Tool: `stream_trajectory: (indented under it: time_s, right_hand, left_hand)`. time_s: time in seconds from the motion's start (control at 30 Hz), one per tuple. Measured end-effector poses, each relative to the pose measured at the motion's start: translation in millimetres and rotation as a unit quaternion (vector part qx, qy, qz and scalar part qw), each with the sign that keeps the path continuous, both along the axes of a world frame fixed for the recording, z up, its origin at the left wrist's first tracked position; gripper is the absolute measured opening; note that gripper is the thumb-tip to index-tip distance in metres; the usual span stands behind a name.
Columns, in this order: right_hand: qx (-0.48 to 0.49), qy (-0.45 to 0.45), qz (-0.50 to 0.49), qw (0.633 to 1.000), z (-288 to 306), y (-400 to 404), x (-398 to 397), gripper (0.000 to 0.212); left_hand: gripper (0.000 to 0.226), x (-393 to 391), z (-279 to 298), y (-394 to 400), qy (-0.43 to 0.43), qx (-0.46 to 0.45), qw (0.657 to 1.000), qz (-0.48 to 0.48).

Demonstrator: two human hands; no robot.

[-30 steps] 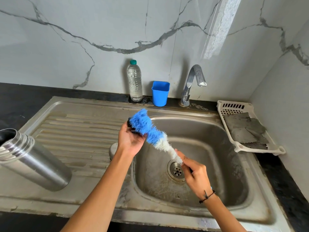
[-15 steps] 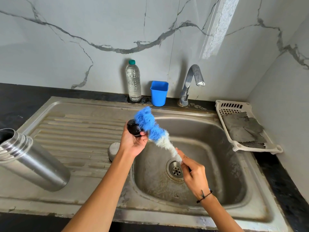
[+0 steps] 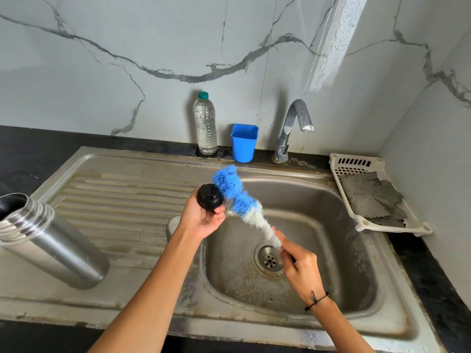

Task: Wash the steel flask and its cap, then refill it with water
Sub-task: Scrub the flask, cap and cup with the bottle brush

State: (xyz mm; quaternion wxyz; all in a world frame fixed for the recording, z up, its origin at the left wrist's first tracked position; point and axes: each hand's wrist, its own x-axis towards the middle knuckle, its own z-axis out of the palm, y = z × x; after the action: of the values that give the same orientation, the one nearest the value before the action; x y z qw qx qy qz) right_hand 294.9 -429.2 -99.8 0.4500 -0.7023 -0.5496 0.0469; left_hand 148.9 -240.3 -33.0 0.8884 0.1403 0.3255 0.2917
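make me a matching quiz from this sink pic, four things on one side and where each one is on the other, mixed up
Things:
1. black cap
2. steel flask
3. bottle brush
4. grey cloths

Places:
A. in the white tray to the right of the sink
B. held in the left hand
C. on the ribbed draining board, open mouth up
D. handle gripped by the right hand, over the basin

Pairs: 1-B, 2-C, 3-D, 4-A

Bare forearms, no sleeves; thin black cord bracelet (image 3: 316, 299), perhaps knotted, on right wrist
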Motion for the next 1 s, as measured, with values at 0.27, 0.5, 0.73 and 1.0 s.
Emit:
stream_trajectory:
  time_s: [0.27, 0.5, 0.73, 1.0]
  right_hand:
    - [-0.02, -0.033, 0.019, 0.999, 3, -5, 7, 0.07]
    - [-0.009, -0.074, 0.002, 0.997, 3, -6, 5, 0.067]
    - [-0.03, -0.088, -0.007, 0.996, 3, -11, 11, 0.054]
    - [-0.04, -0.101, 0.001, 0.994, 3, -11, 13, 0.059]
  left_hand:
    - [0.01, -1, -1, 3, 0.129, 0.073, 0.987, 0.065]
    - [0.011, 2, -3, 6, 0.185, 0.124, 0.966, 0.131]
    - [0.017, 1, -5, 8, 0.254, 0.207, 0.931, 0.159]
    - [0.024, 0, -7, 2, 0.297, 0.287, 0.894, 0.174]
